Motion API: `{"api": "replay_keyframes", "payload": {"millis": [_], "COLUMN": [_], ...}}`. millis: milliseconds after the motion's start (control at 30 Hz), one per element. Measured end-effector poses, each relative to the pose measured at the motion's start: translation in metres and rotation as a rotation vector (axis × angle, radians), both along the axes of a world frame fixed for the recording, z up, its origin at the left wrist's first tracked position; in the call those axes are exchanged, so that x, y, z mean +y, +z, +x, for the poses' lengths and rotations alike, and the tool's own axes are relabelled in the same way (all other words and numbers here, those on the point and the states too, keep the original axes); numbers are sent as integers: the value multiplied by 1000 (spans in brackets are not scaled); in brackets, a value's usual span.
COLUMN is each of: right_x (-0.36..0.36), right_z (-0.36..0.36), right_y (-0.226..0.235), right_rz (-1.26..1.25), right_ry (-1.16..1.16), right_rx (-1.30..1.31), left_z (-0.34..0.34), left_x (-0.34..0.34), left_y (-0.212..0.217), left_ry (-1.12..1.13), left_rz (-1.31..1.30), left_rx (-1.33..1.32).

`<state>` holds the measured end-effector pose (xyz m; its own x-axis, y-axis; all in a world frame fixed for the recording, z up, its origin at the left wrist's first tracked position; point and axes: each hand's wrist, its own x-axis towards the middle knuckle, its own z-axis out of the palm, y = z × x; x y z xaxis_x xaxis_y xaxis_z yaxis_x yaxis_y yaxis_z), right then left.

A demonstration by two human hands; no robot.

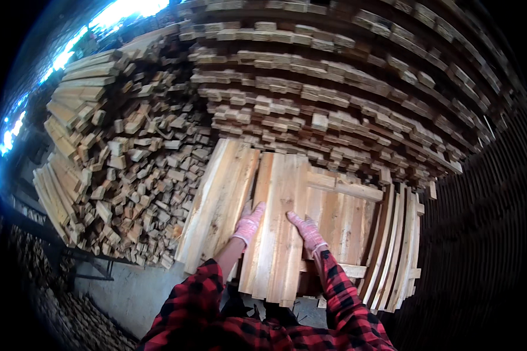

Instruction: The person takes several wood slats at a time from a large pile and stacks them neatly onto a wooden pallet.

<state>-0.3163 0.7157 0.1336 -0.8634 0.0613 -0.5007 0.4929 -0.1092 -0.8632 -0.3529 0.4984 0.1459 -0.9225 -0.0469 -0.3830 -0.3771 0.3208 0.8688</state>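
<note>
A group of pale wooden boards (pixel 275 251) lies side by side in front of me, lengthwise away from my body. My left hand (pixel 250 223), in a pinkish-white knit glove, grips its left edge. On the opposite edge, my right hand (pixel 308 231) in a matching glove has its thumb on top; the fingers of both hands are partly hidden along the sides. More boards (pixel 216 193) lie just left of the held ones, with a narrow dark gap between. To the right, a lower layer of boards (pixel 339 216) shows crosswise slats (pixel 357 190) at its far end.
Several boards (pixel 389 245) stand on edge at the right of the stack. Tall layers of stacked lumber (pixel 334 76) rise beyond it. A large heap of cut wood pieces (pixel 140 169) fills the left side. Grey concrete floor (pixel 129 295) shows at the lower left.
</note>
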Motion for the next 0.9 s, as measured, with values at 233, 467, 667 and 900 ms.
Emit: {"api": "replay_keyframes", "payload": {"millis": [233, 467, 667, 900], "right_x": [-17, -22, -46, -70], "right_z": [34, 31, 28, 38], "right_y": [30, 4, -31, -29], "right_rz": [44, -16, 229, 212], "right_ry": [-125, -66, -238, -115], "right_rx": [-39, -76, -157, -104], "left_z": [55, -60, -91, -67], "left_x": [-12, -215, -200, -243], "left_y": [61, 49, -1, -15], "left_ry": [-330, -94, -81, -167], "left_rz": [-713, 162, 194, 274], "left_rx": [904, -287, -193, -289]}}
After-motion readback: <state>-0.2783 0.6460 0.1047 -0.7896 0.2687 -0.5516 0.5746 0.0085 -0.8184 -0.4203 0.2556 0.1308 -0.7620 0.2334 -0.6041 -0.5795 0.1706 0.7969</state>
